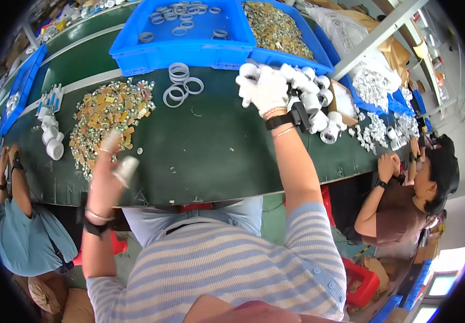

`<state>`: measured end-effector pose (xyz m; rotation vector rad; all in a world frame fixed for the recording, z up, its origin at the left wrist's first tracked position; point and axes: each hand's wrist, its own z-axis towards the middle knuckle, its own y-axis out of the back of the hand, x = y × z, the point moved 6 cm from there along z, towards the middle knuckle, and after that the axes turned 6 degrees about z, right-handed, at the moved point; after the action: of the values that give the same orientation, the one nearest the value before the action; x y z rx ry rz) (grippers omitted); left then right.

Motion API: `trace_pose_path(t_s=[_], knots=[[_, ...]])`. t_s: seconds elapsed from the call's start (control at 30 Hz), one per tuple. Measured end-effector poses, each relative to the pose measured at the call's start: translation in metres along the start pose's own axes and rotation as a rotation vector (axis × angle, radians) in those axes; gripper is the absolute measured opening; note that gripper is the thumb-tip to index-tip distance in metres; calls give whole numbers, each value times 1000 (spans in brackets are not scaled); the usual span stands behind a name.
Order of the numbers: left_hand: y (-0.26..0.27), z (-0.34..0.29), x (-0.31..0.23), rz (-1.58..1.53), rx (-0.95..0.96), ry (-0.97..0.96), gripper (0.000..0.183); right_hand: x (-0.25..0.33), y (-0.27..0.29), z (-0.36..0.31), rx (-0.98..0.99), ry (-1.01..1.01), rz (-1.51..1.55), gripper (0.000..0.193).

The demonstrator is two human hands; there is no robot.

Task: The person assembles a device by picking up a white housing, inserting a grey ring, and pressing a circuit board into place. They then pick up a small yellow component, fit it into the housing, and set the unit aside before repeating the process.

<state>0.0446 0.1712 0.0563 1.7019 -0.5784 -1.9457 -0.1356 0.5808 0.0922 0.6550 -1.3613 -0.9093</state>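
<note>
My left hand, partly smeared by motion, is raised in front of a heap of small yellow and silver circuit boards. Its forefinger and thumb are apart; a white cover appears to sit on the thumb. I see nothing held in it. My right hand, in a white glove, is at the far edge of the table beside a pile of white plastic housings. Its fingers close around a white round housing, partly hidden by the glove.
Several pale rings lie before a blue bin of more rings. Another blue bin holds small boards. White housings stand at the left; small white parts lie right. Co-workers sit on both sides, one in brown.
</note>
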Motion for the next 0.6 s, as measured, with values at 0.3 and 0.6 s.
trace_pose_path(t_s=[0.3, 0.6], knots=[[-85, -25, -47, -334, 403, 56, 78, 19, -50, -89, -237, 486, 143, 35], [-116, -13, -7, -1525, 385, 364, 54, 122, -20, -77, 147, 705, 312, 23]])
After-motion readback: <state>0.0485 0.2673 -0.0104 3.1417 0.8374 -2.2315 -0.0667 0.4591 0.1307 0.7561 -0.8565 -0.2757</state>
